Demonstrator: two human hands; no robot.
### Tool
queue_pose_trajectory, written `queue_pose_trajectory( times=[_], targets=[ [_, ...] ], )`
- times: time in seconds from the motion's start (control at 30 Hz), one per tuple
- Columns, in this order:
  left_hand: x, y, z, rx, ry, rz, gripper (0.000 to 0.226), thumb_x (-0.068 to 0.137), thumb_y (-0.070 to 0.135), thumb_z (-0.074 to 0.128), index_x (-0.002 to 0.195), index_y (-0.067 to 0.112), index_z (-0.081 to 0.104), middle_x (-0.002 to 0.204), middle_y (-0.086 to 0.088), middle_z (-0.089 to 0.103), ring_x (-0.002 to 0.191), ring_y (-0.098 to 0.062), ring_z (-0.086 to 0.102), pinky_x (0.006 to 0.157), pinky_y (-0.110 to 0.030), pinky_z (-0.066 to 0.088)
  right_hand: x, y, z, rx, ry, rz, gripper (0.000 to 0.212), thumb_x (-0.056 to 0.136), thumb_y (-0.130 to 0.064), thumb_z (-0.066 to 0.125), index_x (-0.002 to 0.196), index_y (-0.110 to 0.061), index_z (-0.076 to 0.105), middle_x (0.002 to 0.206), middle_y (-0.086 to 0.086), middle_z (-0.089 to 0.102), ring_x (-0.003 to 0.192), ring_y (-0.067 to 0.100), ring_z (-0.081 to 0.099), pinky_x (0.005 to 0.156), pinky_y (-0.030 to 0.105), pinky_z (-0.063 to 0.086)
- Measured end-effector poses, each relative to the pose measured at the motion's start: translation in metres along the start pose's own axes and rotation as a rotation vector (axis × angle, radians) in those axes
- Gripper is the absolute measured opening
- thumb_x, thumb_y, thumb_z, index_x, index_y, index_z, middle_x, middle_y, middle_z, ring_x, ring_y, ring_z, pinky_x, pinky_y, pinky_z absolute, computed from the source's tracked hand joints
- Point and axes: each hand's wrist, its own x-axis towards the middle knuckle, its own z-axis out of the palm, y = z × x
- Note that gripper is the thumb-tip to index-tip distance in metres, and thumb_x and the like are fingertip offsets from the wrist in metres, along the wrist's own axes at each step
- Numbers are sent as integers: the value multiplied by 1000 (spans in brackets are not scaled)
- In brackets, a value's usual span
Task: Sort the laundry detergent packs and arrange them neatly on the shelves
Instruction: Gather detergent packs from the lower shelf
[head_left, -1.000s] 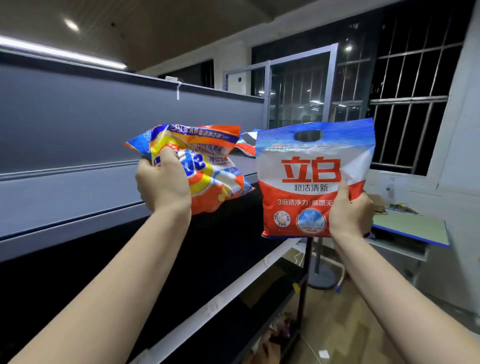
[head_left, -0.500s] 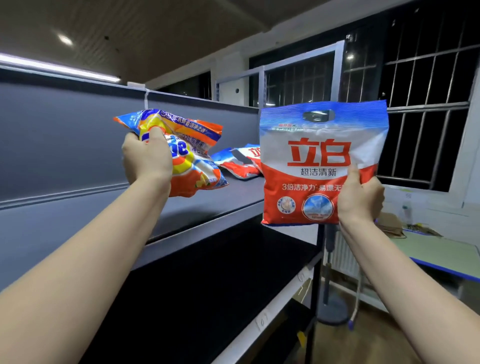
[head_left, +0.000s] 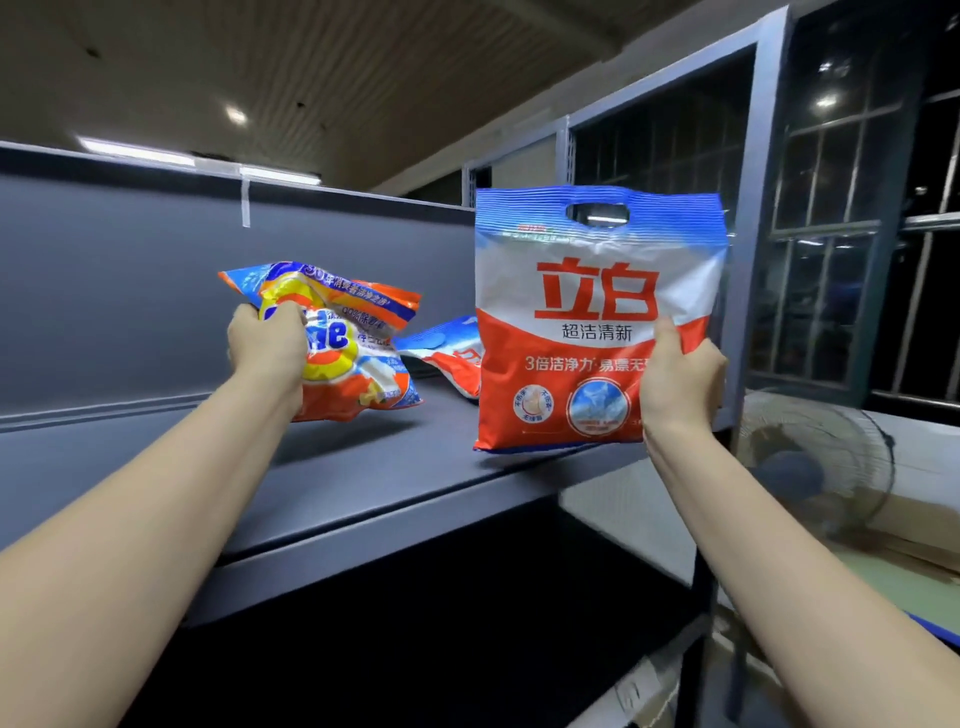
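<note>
Head view: two soft plastic detergent bags held up over the flat grey top shelf (head_left: 363, 483), neither set down yet. Left hand (head_left: 267, 348) clamped around the crumpled orange, yellow and blue detergent pack (head_left: 358, 353), fingers dug into its upper left corner, pack tilted and hanging just above the shelf surface. Right hand (head_left: 680, 379) pinching the lower right edge of the tall red, white and blue detergent pack with a cut-out handle (head_left: 576, 322), thumb on the front, bag upright with its base level with the shelf's front lip. Behind, between the two, a third red and blue pack (head_left: 452, 358) lying flat on the shelf near the grey back panel (head_left: 130, 286).

Best handled by brand: right-hand bag probably belongs beside the matching one lying behind, stood upright with label forward; left-hand pack kept apart to the left. Worth lowering each base flat before letting go, since loose powder slumps and a one-corner hold lets a bag topple. Lying pack likely needs standing up too.
</note>
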Motion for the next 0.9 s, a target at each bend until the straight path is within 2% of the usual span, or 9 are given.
queue_pose_trajectory(
  times=[0.17,0.27,0.33,0.43,0.53,0.6,0.7,0.8,0.9],
  targets=[
    [24,-23,35,55,89,-36,24,85,19,52,108,16,50,111,-10,62,92,-26,63,82,-36,52,59,21,33,-10,-87,16,35,92,-51,45,86,-20,60,83,-4,66,83,24,66,83,41,52],
    [43,-38,43,259,47,-153,48,93,21,48,137,4,39,133,-16,51,117,-32,54,98,-41,45,84,30,54,7,-129,46,35,93,-52,44,86,-21,59,84,-3,66,79,21,64,77,37,49],
    [50,-47,43,424,15,-237,47,96,20,44,138,-2,40,138,-22,47,124,-37,49,99,-42,42,97,34,70,17,-142,62,34,93,-51,44,84,-21,58,82,-5,64,77,21,62,75,34,46],
    [49,-62,37,612,38,-290,38,93,19,49,125,-2,53,125,-20,57,114,-38,55,99,-41,44,108,35,98,38,-173,76,34,94,-48,43,80,-20,56,89,1,67,78,22,61,74,34,45],
    [51,-68,34,806,69,-320,45,90,26,51,127,2,52,133,-20,51,121,-38,48,107,-43,37,111,29,129,24,-212,66,34,97,-44,42,91,-15,58,101,9,67,81,24,57,72,31,39],
    [50,-63,40,955,119,-326,60,92,27,52,142,-1,33,148,-20,31,135,-35,30,114,-40,23,110,24,148,34,-238,100,40,100,-39,40,106,-4,58,112,16,64,95,31,59,73,32,38],
    [43,-58,47,1152,142,-225,84,86,32,61,148,2,12,154,-18,11,140,-37,13,113,-45,16,111,23,171,-11,-411,192,45,99,-19,46,136,3,33,139,23,43,123,37,47,83,33,36],
    [39,-59,52,1355,-94,-109,60,86,42,53,137,13,40,142,-14,39,137,-35,21,112,-43,20,105,34,175,-328,-587,-42,87,87,-7,60,150,-6,0,158,13,8,142,31,17,109,38,25],
    [33,-62,59,1383,-258,-57,53,85,50,52,130,22,48,140,-9,43,137,-34,22,108,-42,23,95,42,170,-613,-559,-495,71,81,-23,66,143,-15,33,152,7,23,139,29,21,109,43,25]
  ],
)
